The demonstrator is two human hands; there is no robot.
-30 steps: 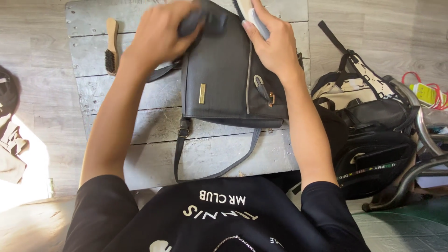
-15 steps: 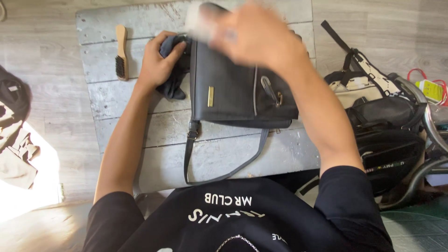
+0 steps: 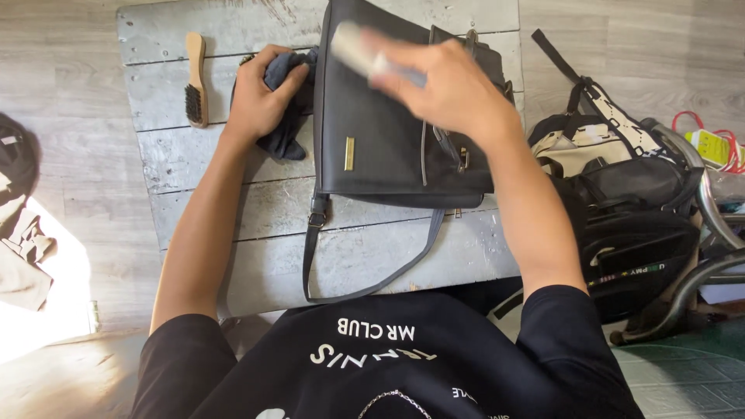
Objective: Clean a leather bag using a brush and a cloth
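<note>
Planks of a weathered grey wooden table [image 3: 233,225] are filling the upper middle of the frame; a dark grey handbag [image 3: 380,132] is lying flat on them at centre top, its long strap [image 3: 365,287] looping down toward the lower middle; a heap of black and cream bags [image 3: 621,202] is sitting on the floor at the right edge, well apart from the table's left side; the right hand [image 3: 454,89] is hovering over the handbag's upper right, fingers closed around a pale, blurred object [image 3: 357,50] whose kind I cannot tell; the left hand [image 3: 260,97] is resting at the handbag's upper left edge, fingers clamped on a dark blue cloth [image 3: 283,128]; a wooden brush [image 3: 194,77] is lying at upper left, near the left hand.
</note>
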